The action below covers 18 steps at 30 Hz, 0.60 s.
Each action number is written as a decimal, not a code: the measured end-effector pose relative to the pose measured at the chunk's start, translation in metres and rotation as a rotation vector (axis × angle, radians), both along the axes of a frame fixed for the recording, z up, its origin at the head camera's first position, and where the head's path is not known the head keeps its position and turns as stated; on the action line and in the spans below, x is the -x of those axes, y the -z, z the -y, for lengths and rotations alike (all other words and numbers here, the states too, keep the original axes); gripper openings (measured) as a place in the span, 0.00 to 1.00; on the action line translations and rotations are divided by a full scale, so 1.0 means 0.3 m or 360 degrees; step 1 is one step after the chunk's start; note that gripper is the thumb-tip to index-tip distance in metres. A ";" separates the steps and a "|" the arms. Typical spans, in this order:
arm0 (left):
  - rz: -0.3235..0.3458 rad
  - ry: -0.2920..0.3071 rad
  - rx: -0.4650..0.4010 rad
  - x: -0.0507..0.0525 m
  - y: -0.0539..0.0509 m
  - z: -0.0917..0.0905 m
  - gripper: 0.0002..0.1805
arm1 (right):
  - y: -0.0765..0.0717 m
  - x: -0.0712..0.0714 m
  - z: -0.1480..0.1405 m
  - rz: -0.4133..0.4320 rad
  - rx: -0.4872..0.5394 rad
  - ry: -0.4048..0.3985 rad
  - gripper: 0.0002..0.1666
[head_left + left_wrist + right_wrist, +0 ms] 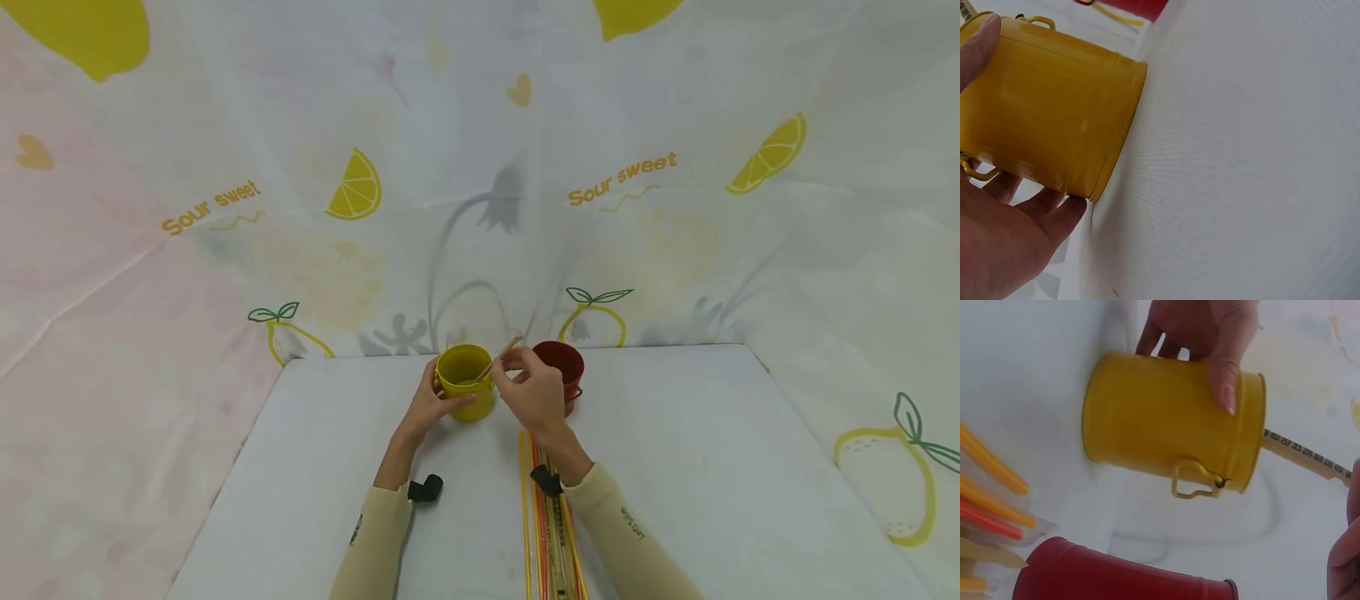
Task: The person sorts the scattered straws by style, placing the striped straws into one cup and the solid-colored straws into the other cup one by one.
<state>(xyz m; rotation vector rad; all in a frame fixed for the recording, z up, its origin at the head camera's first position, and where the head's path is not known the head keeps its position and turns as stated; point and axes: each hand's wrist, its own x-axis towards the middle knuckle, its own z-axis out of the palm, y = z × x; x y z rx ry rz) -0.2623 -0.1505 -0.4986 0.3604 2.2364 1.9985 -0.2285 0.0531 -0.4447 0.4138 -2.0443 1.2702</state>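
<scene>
My left hand (429, 410) grips a small yellow metal bucket (474, 407) standing on the white table, thumb near the rim and fingers on the far side. In the right wrist view, the bucket's loop handle (1179, 481) faces the camera. A thin tan stick (1304, 456) printed with dark characters slants out of the bucket's mouth. My right hand (534, 396) pinches its upper end above the rim; the lower end is inside the bucket. A red bucket (562, 357) stands just right of the yellow one, partly hidden behind my right hand.
Long yellow, orange and red straws (523, 500), some in clear wrappers, lie on the white table (300, 500) beneath my right forearm. Among them lie printed tan sticks (557, 533). A lemon-patterned cloth (480, 250) hangs behind the table's far edge.
</scene>
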 end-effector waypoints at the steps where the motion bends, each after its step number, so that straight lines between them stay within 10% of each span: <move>1: 0.0005 -0.0001 0.0005 0.000 -0.001 0.001 0.49 | 0.005 0.002 0.003 0.0001 -0.0022 0.0010 0.03; 18: 0.0019 -0.0008 0.0001 -0.004 -0.006 0.000 0.49 | 0.049 -0.012 0.045 0.0216 -0.0186 0.0043 0.03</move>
